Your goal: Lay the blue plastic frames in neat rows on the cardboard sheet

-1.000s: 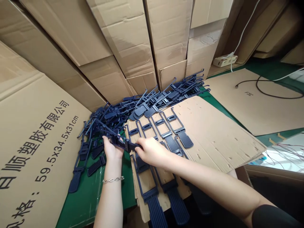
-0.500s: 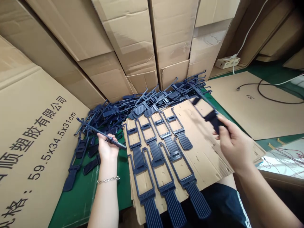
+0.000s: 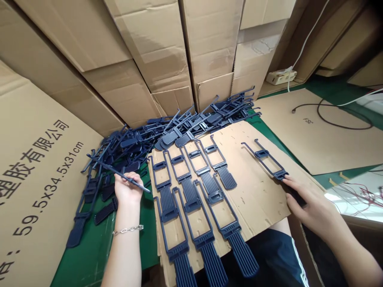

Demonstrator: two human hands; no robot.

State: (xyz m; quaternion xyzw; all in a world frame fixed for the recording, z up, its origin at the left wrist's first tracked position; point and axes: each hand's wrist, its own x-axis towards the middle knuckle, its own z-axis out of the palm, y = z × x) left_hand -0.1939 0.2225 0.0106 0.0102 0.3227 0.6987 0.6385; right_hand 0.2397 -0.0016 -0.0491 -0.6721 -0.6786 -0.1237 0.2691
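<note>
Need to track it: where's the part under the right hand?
The blue plastic part lies alone on the cardboard sheet's right side, its ribbed end under the right hand.

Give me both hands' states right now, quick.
Left hand: closed on a dark blue plastic piece beside the pile.
Right hand: fingers laid flat on another blue piece on the cardboard sheet, not gripping it.

Back wall: tall cardboard boxes (image 3: 155, 44) lean shoulder to shoulder behind everything.
Left side: a big printed carton (image 3: 36, 191) lies tilted, marked 59.5x34.5x31cm.
Far right: a flat cardboard sheet (image 3: 317, 135) lies on the green worktop (image 3: 98, 247), a black cable (image 3: 338, 121) looping over it.
Upper right: a white power strip (image 3: 281, 76) with a white cord (image 3: 308, 38) running up.
Right edge: thin red wires (image 3: 362, 193) in a tangle.
</note>
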